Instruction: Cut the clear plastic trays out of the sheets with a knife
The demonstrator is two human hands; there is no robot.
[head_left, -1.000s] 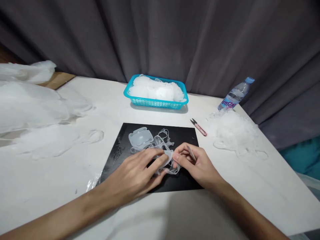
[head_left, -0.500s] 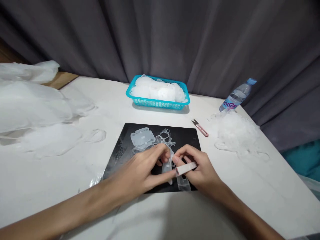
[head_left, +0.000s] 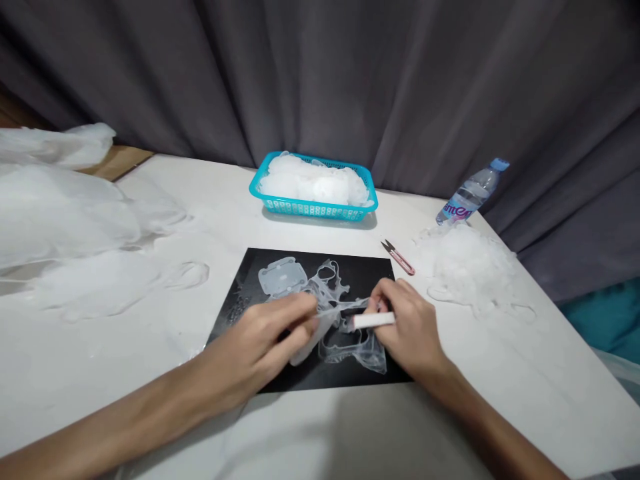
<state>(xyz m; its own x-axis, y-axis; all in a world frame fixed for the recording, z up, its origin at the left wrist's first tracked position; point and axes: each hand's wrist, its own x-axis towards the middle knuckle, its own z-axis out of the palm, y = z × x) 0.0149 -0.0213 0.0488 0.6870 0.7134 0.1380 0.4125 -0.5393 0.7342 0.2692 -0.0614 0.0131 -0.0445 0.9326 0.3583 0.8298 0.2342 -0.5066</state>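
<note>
A translucent, soft, silicone-like sheet with cut-out openings lies partly on a black mat. My left hand pinches one side of it. My right hand grips another edge, so a strip is stretched taut between the two. Tucked in the right hand is a short white stick-like tool with a reddish end; its working tip cannot be made out. Loose clear trim droops below the right fingers. A flat, frosted, rounded rectangular piece rests at the mat's upper left.
Behind the mat stands a turquoise basket full of white translucent pieces. Pink thread snips lie at the mat's upper right. A pile of clear scraps and a water bottle are on the right. Bagged translucent sheets cover the left side.
My hands have moved apart, the left one to the left and the right one slightly to the right. The sheet between them is now pulled out and stretched.
</note>
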